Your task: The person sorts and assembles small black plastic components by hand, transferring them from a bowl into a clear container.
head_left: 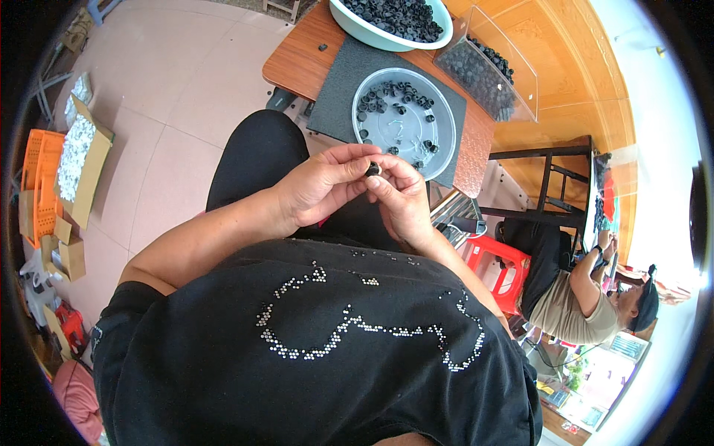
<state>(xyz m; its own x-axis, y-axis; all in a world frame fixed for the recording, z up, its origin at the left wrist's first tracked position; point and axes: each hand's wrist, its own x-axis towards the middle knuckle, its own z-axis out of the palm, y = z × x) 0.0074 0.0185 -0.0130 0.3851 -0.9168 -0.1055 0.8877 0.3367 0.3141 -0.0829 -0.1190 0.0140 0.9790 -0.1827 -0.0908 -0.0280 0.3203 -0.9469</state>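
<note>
A small black ring-shaped part (pixel 372 170) is pinched between the fingertips of both hands, which are brought together above the lap, just in front of the near edge of the tabletop (pixel 294 63). The left hand (pixel 323 189) is curled around the part from the left, thumb and forefinger closed on it, while the right hand (pixel 401 197) meets it from the right with its fingers bent onto the same piece. Directly beyond the hands a clear round plastic dish (pixel 404 123) is set on a dark grey mat (pixel 342 89); a scatter of similar black parts is spread inside it, mostly along its far rim. Farther back a pale green basin (pixel 349 21) heaped with more black parts is seen, and to its right a clear rectangular box (pixel 494 70) also filled with them. A black shirt with a line of small studs (pixel 349 323) fills the lower part of the view. On the floor to the left a cardboard box of small white pieces (pixel 78 160) is placed beside an orange crate (pixel 37 175). At the right, another person (pixel 580 297) is seated near a red stool (pixel 502 267), hands raised at separate work.
</note>
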